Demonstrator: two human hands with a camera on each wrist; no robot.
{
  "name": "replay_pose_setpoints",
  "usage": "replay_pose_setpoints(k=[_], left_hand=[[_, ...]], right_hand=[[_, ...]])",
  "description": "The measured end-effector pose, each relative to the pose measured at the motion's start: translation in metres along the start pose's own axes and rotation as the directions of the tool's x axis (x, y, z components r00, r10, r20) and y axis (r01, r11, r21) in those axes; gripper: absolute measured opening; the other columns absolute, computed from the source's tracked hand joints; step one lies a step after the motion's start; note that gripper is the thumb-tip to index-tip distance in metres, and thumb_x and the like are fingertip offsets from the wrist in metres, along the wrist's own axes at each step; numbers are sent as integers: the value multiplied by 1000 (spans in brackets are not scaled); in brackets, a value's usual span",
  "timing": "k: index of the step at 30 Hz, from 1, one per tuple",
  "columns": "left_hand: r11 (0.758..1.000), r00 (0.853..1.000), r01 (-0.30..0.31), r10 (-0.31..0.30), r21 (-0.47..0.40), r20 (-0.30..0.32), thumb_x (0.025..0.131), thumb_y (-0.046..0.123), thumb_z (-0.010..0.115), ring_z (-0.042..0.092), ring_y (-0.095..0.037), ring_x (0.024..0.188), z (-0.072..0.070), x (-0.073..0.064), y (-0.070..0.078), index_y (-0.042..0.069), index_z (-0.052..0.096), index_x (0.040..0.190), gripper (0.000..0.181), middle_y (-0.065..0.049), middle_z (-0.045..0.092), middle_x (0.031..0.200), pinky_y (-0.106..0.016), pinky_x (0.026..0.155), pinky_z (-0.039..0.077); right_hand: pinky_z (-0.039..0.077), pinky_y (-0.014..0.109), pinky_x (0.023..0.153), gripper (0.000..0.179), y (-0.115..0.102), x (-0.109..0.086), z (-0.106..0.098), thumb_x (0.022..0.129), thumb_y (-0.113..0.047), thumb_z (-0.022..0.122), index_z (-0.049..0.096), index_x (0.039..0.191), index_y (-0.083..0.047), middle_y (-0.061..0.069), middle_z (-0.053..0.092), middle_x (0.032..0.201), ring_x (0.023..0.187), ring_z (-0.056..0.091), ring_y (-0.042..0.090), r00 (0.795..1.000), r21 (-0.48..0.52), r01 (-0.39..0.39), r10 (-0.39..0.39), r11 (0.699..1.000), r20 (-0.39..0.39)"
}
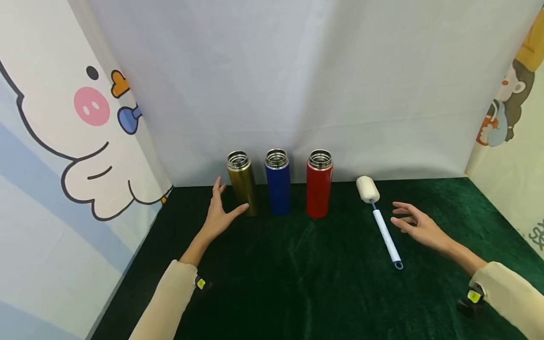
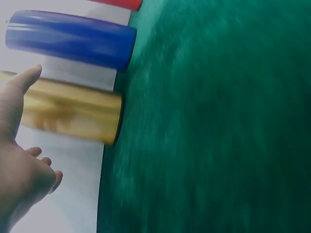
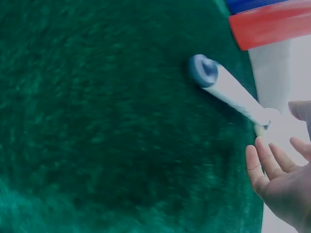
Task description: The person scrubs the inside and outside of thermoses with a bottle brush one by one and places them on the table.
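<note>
Left grip [image 1: 218, 215]: bare hand, thumb and fingers spread wide apart, nothing clamped. Nearest item is the gold bottle [image 1: 243, 184]. In the head view the fingers are to the bottle's left and the thumb tip overlaps its lower front; contact cannot be told from either view.

Right grip [image 1: 420, 231]: bare hand, thumb apart from the loosely bent fingers, nothing held. It is just right of the long-handled brush [image 1: 386, 236], fingertips pointing toward it; a gap shows in the head view.

Brush: lies at a slant, white head [image 1: 367, 189] toward the back, pale handle running nearer the person, blue loop at the near end.

Gold bottle: upright, leftmost in a row of three. Blue bottle [image 1: 278, 191] stands beside it, apart; red bottle [image 1: 318, 193] next, left of the brush. All three have threaded metal necks, mouths up.

Support: worktop [image 1: 318, 283] in dark green plush cloth. White backdrop [image 1: 255, 71] behind the row; printed cartoon panels at left [image 1: 42, 236] and right [image 1: 510, 179].

Arms: cream sleeves [image 1: 165, 302]; at each cuff a dark wrist device [image 1: 201, 284] with a yellow-green patch.
</note>
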State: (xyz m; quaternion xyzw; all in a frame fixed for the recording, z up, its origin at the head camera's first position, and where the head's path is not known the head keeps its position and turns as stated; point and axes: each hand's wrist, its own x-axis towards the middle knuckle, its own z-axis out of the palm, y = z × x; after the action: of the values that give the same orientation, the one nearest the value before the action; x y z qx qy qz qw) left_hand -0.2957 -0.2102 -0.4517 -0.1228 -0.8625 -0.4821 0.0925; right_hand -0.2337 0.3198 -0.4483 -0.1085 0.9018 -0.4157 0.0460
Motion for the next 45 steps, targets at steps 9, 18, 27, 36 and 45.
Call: replay_pose_setpoints(k=[9,18,27,36,45], left_hand=[[991,997,-4,-6,-131,-79,98,17,68,37,-45,145,29,16,8,11,5,162,91,-29,33,156,-63,118,34],[994,994,-30,19,-101,-103,98,15,70,42,-49,141,23,9,13,7,14,160,85,-30,38,153,-67,109,43],[989,994,-111,109,-100,-19,94,9,74,47,-51,134,18,-28,28,9,16,158,86,-30,42,147,-68,102,48],[949,957,-212,251,-234,148,91,5,76,53,-44,130,46,-57,75,14,20,156,86,-24,45,146,-50,96,58],[933,912,-171,271,-317,307,94,10,74,54,-36,132,84,-72,99,21,17,157,86,-17,47,148,-40,97,59]], right_hand=[[60,29,65,58,5,2,12,106,-18,54,31,150,12,33,59,126,80,65,6,989,67,-94,86,993,117],[63,33,67,62,-1,8,10,105,-23,57,31,151,11,26,65,118,88,65,17,973,90,-164,146,982,177],[64,35,71,61,-2,11,6,106,-24,55,33,150,12,18,66,114,89,65,17,960,115,-202,173,973,219],[63,32,70,66,-8,15,9,103,-27,62,37,146,15,19,70,109,83,64,14,963,44,-218,207,975,172],[63,39,84,69,-10,15,-1,106,-26,55,25,151,16,32,58,134,106,65,21,936,185,-289,236,939,262]])
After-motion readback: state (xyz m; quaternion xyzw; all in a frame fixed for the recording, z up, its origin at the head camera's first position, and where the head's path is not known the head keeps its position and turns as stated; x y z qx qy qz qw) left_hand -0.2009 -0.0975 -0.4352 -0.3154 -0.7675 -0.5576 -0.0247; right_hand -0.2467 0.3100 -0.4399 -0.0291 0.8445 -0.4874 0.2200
